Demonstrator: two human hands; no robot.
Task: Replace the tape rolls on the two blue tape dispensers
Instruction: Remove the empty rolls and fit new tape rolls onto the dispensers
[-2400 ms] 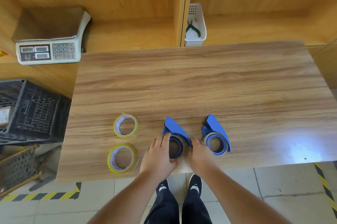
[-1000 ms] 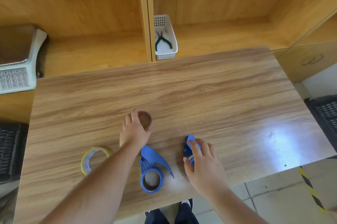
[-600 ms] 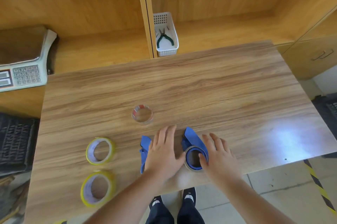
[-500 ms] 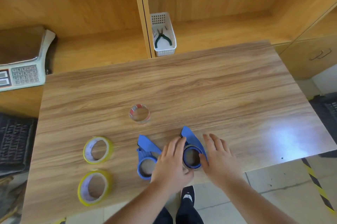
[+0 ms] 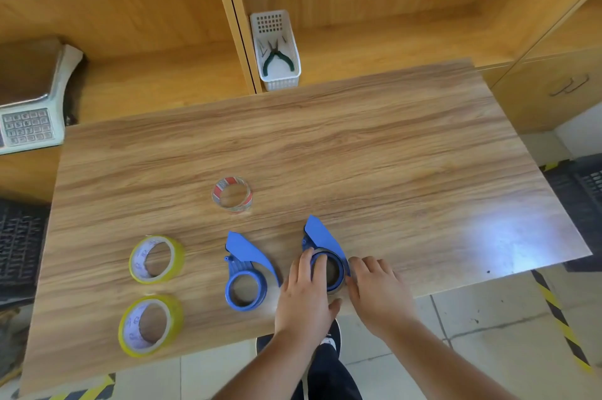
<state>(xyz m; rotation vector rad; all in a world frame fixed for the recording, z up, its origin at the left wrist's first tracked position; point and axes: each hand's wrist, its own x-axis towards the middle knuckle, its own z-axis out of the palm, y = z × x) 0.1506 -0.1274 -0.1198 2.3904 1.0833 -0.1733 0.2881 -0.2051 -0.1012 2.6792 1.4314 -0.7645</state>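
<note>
Two blue tape dispensers lie near the table's front edge. The left dispenser (image 5: 245, 274) has a bare ring with no roll on it. The right dispenser (image 5: 322, 246) carries a nearly used-up roll around its hub. My left hand (image 5: 304, 298) grips that roll's left side, and my right hand (image 5: 378, 289) holds the dispenser's right side. A spent clear core with red print (image 5: 232, 195) stands behind the dispensers. Two full yellow tape rolls lie at the left, one farther back (image 5: 156, 259) and one at the front (image 5: 150, 324).
The wooden table (image 5: 358, 155) ends just under my wrists. Behind it, on a shelf, stands a white basket with green-handled pliers (image 5: 277, 54). A weighing scale (image 5: 29, 100) sits at the far left. Black crates flank the table low on both sides.
My left hand took the old core off the left dispenser, set it down farther back, then came across to the right dispenser. Both hands now close on the right dispenser.
</note>
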